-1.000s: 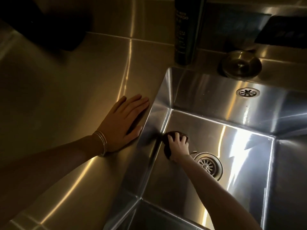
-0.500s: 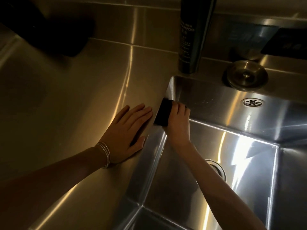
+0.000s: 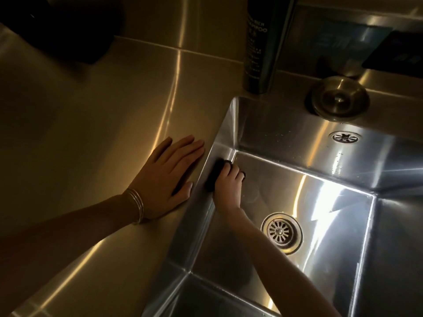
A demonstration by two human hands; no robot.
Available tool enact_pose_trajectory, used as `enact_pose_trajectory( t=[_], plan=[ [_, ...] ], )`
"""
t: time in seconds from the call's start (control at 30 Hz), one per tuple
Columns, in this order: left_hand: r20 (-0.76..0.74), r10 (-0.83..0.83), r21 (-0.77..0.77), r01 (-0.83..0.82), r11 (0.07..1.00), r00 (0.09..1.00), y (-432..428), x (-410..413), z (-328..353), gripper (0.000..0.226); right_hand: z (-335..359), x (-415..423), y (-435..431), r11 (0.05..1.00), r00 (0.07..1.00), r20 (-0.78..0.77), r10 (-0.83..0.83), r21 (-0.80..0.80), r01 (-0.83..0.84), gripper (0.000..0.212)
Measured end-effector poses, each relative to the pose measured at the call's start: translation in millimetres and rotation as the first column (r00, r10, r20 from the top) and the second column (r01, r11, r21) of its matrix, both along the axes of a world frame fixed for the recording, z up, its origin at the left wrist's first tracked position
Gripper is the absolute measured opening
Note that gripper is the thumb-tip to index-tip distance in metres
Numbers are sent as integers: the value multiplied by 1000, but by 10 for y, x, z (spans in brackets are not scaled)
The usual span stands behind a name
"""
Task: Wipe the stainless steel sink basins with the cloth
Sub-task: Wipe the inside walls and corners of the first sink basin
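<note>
A stainless steel sink basin (image 3: 286, 124) fills the right half of the head view, with a round drain strainer (image 3: 281, 232) in its floor. My right hand (image 3: 227, 187) is down inside the basin and presses a dark cloth (image 3: 215, 173) against the left wall near the far left corner. Its fingers curl over the cloth, which is mostly hidden under the hand. My left hand (image 3: 164, 177) lies flat on the steel counter just left of the basin's rim, fingers straight, with thin bangles at the wrist.
A tall dark bottle (image 3: 263, 44) stands on the ledge behind the basin's far left corner. A round metal plug (image 3: 340, 99) sits on the ledge to its right, above an overflow grille (image 3: 345, 136). A dark object (image 3: 59, 26) occupies the counter's far left.
My right hand has slid the cloth down the left wall from the basin's rim to near the floor corner. One second ago it was on the floor. My left hand stayed put.
</note>
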State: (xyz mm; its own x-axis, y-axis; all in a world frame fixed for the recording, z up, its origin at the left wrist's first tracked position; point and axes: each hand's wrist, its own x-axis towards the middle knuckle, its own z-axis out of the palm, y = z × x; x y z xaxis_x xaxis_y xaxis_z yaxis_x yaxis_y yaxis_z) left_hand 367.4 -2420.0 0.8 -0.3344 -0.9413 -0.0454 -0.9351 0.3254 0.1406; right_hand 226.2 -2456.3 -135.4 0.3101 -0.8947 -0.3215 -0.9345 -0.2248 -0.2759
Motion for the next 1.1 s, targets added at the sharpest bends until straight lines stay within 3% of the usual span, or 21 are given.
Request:
enact_pose_trajectory(
  t=[0.1, 0.23, 0.3, 0.4, 0.47, 0.53, 0.63, 0.77, 0.87, 1.0, 1.1],
  plan=[
    [-6, 0, 9, 0, 1000, 1000, 6, 6, 1, 62, -99, -62, -87, 996, 996, -68, 58, 75, -53, 44],
    [-3, -11, 1, 11, 1000, 1000, 5, 1, 21, 62, 143, -142, 441, 1000, 952, 305, -19, 11, 16, 80],
    [-6, -10, 4, 10, 1000, 1000, 6, 2, 21, 62, 165, -125, 783, 999, 923, 384, -33, 18, 29, 90],
    [-6, -6, -2, 6, 1000, 1000, 7, 24, -8, 62, -78, -29, 753, 998, 957, 281, -69, 32, 62, 72],
    [-4, -15, -17, 15, 1000, 1000, 3, 42, -28, 62, -280, 20, 542, 984, 985, 141, -100, 163, 77, 55],
    [-8, -19, -21, 19, 1000, 1000, 9, 44, -31, 62, -412, 13, 377, 967, 994, 49, -102, 241, 88, 52],
    [-12, -17, -21, 16, 1000, 1000, 9, 37, -17, 61, -304, -76, 469, 960, 977, 176, -122, 270, 71, 67],
    [0, -23, -32, 23, 999, 1000, 10, 48, -27, 61, -1, -193, 1333, 994, 886, 463, 18, 88, -66, 90],
    [0, -9, -35, 9, 999, 1000, 27, 45, -48, 61, -165, -106, 1438, 997, 915, 404, 10, 71, -42, 83],
    [-5, -19, -37, 19, 999, 1000, 28, 56, -45, 63, -439, -3, 1118, 946, 975, 169, -143, 313, 84, 61],
    [-4, -13, -36, 13, 999, 1000, 52, 34, -13, 65, -273, -55, 1186, 940, 956, 242, -165, 333, 78, 64]
  ],
)
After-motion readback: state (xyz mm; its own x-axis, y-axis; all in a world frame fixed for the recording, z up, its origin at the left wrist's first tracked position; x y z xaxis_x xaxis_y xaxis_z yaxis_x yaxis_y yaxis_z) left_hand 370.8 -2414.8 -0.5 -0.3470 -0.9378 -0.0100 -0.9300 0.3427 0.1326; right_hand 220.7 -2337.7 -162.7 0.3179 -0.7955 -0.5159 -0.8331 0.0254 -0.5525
